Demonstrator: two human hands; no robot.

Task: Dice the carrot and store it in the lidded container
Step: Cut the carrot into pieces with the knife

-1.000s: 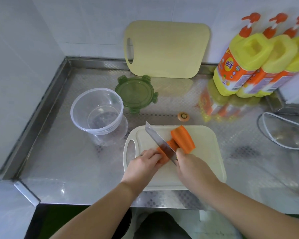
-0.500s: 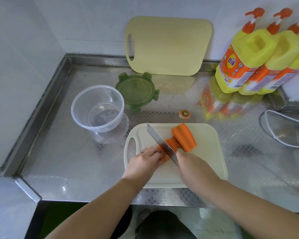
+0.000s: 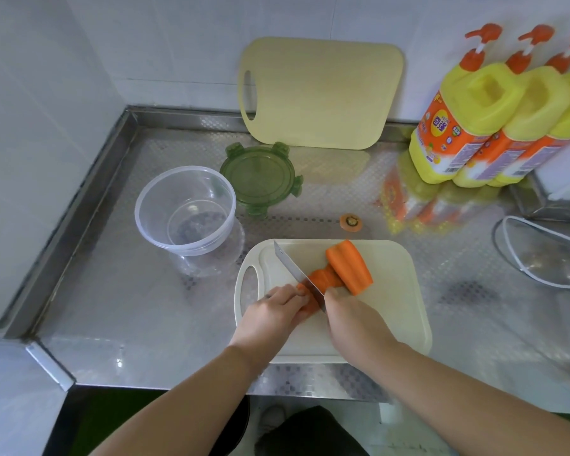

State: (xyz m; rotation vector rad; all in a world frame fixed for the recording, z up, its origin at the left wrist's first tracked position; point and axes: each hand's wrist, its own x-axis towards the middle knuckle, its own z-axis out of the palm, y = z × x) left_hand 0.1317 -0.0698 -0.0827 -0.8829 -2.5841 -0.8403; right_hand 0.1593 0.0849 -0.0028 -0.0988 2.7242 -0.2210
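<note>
An orange carrot [image 3: 346, 267] lies in pieces on the white cutting board [image 3: 392, 311]. My left hand [image 3: 272, 315] holds the near carrot piece down with curled fingers. My right hand [image 3: 352, 319] grips the handle of a knife [image 3: 297, 274], whose blade stands on edge in the carrot between the held piece and the thicker pieces behind it. The clear round container [image 3: 185, 212] stands empty to the board's left. Its green clip lid [image 3: 260, 179] lies flat behind it.
A cut carrot end [image 3: 351, 222] lies on the steel counter [image 3: 112, 291] behind the board. A yellow cutting board [image 3: 320, 93] leans on the back wall. Three yellow soap bottles [image 3: 468, 126] stand at the right, with a clear lid [image 3: 547, 255] beside them.
The knife blade has shifted slightly along the carrot toward my left hand. Both hands stay in the same grip on the board.
</note>
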